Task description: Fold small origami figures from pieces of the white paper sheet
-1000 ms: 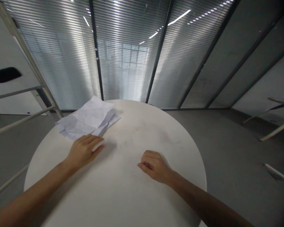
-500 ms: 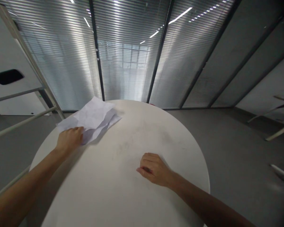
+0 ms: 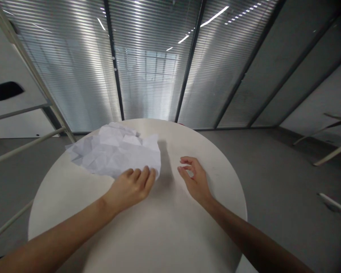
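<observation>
A creased white sheet of paper lies partly lifted on the far left of a round white table. My left hand grips the sheet's near right corner, fingers curled on its edge. My right hand hovers just right of the paper, fingers apart and slightly bent, holding nothing. A short gap separates it from the raised paper edge.
Glass walls with horizontal blinds stand behind the table. A white frame with slanted bars is at the left. Grey floor surrounds the table, with pale table legs at the far right.
My left hand took hold of the paper and pulled it right, toward the table's middle. My right hand opened from a loose fist and moved forward toward the paper.
</observation>
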Demonstrator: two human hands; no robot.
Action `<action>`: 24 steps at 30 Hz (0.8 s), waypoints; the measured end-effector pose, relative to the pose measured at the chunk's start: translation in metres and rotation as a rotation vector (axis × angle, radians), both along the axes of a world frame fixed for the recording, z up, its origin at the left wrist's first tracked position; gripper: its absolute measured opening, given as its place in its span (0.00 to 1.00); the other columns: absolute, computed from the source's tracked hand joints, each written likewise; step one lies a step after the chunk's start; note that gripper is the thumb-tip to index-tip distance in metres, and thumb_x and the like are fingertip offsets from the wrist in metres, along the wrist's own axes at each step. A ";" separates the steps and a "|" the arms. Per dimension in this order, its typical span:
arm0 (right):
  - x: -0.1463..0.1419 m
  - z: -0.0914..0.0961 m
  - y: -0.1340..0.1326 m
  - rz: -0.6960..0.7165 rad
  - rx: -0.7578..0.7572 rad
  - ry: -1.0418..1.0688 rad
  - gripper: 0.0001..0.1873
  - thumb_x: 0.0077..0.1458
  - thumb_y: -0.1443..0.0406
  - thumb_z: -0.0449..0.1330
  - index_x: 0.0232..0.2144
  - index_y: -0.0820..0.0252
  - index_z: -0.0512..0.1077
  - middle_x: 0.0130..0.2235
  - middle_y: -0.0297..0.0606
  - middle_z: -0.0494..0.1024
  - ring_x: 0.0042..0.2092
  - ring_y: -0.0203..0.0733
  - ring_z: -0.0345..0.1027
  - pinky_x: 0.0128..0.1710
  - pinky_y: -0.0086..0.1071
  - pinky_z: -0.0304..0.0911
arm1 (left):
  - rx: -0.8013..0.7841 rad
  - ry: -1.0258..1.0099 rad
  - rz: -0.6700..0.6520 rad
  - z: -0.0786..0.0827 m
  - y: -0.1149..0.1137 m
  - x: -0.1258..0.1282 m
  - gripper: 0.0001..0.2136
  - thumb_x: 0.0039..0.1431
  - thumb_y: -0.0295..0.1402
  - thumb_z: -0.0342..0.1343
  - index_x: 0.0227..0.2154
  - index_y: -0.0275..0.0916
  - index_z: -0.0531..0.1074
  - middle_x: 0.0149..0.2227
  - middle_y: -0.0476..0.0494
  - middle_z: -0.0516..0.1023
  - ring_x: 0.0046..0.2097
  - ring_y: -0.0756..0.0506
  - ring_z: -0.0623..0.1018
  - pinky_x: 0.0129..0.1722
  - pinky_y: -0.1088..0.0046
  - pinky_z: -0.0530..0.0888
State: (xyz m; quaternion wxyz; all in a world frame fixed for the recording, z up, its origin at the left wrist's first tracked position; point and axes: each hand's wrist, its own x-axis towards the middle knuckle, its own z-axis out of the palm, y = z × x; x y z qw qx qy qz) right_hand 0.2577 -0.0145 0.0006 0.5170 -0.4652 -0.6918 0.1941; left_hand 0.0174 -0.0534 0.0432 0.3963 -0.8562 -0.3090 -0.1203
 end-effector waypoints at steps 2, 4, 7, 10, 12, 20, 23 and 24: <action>0.004 0.000 0.005 -0.040 0.047 0.007 0.14 0.57 0.59 0.56 0.45 0.55 0.64 0.47 0.41 0.70 0.47 0.43 0.67 0.43 0.38 0.67 | -0.095 0.043 -0.054 -0.010 -0.013 0.024 0.14 0.61 0.22 0.42 0.46 0.28 0.68 0.40 0.34 0.78 0.28 0.46 0.76 0.22 0.71 0.71; 0.008 0.000 0.010 -0.049 0.097 -0.047 0.15 0.58 0.59 0.55 0.47 0.55 0.64 0.49 0.43 0.69 0.51 0.45 0.64 0.48 0.41 0.64 | -0.218 0.051 -0.077 -0.018 -0.023 0.043 0.15 0.62 0.24 0.41 0.49 0.27 0.66 0.42 0.32 0.77 0.29 0.45 0.77 0.22 0.70 0.72; 0.014 0.002 0.017 -0.007 0.117 -0.229 0.17 0.59 0.57 0.54 0.48 0.56 0.65 0.52 0.45 0.67 0.55 0.46 0.61 0.55 0.45 0.59 | -0.500 -0.018 -0.093 -0.020 -0.032 0.058 0.20 0.65 0.39 0.42 0.51 0.29 0.65 0.42 0.33 0.76 0.33 0.42 0.77 0.26 0.66 0.74; 0.017 0.010 0.022 0.049 0.086 -0.475 0.22 0.60 0.55 0.51 0.52 0.59 0.64 0.58 0.48 0.63 0.61 0.49 0.54 0.60 0.47 0.52 | -0.819 -0.141 -0.115 -0.013 -0.030 0.050 0.34 0.57 0.60 0.39 0.51 0.35 0.65 0.42 0.36 0.77 0.38 0.40 0.77 0.35 0.60 0.75; 0.012 0.018 0.025 0.113 0.095 -0.646 0.28 0.60 0.52 0.50 0.57 0.61 0.60 0.63 0.50 0.56 0.65 0.51 0.45 0.62 0.50 0.46 | -0.894 -0.221 -0.059 -0.013 -0.021 0.034 0.32 0.60 0.57 0.37 0.54 0.37 0.63 0.50 0.36 0.74 0.50 0.38 0.74 0.47 0.57 0.71; -0.061 0.001 0.063 0.703 0.034 -0.969 0.43 0.59 0.42 0.40 0.65 0.64 0.39 0.67 0.47 0.40 0.68 0.48 0.31 0.65 0.46 0.34 | -0.912 -0.157 0.145 -0.064 0.014 -0.018 0.42 0.55 0.62 0.37 0.65 0.37 0.43 0.67 0.34 0.41 0.67 0.33 0.41 0.62 0.48 0.43; -0.075 -0.020 0.087 0.672 0.023 -1.020 0.37 0.61 0.44 0.37 0.65 0.57 0.44 0.67 0.39 0.46 0.67 0.49 0.35 0.64 0.49 0.33 | -0.929 -0.138 0.139 -0.065 0.013 -0.018 0.44 0.55 0.62 0.37 0.65 0.32 0.38 0.67 0.31 0.40 0.67 0.33 0.39 0.63 0.48 0.41; -0.076 -0.024 0.095 0.648 0.026 -1.026 0.36 0.61 0.44 0.36 0.65 0.55 0.45 0.67 0.37 0.46 0.67 0.49 0.35 0.64 0.50 0.33 | -0.937 -0.131 0.134 -0.063 0.012 -0.018 0.45 0.55 0.62 0.36 0.65 0.32 0.37 0.67 0.31 0.40 0.67 0.33 0.39 0.63 0.49 0.40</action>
